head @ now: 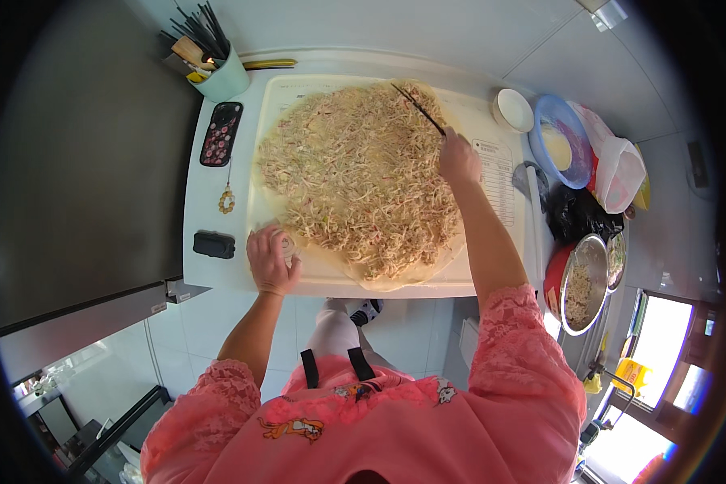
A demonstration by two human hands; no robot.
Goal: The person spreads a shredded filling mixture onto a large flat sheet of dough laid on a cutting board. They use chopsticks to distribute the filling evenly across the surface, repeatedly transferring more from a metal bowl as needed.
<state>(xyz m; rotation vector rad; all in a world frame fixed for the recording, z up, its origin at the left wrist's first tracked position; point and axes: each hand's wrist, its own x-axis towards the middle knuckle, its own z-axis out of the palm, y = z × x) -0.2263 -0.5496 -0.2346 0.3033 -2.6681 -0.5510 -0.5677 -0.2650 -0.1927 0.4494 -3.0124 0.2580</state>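
A large, thin round sheet of dough (pixel 266 196) lies on a pale pastry mat (pixel 502 151), mostly covered by a shredded filling (pixel 363 175). My right hand (pixel 460 158) grips dark chopsticks (pixel 420 110), their tips over the filling near the sheet's far right edge. At the near left edge of the sheet, my left hand (pixel 271 259) rests with bent fingers on or beside a small round, pale item (pixel 287 247), partly hidden by the fingers. Whether that hand grips it cannot be told.
On the left are a utensil holder (pixel 227 78), a phone (pixel 221 134), a beaded charm (pixel 226 199) and a black case (pixel 214 244). To the right stand a white bowl (pixel 513 111), a blue basin (pixel 538 145), a black plastic bag (pixel 572 215) and a red bowl of filling (pixel 556 284).
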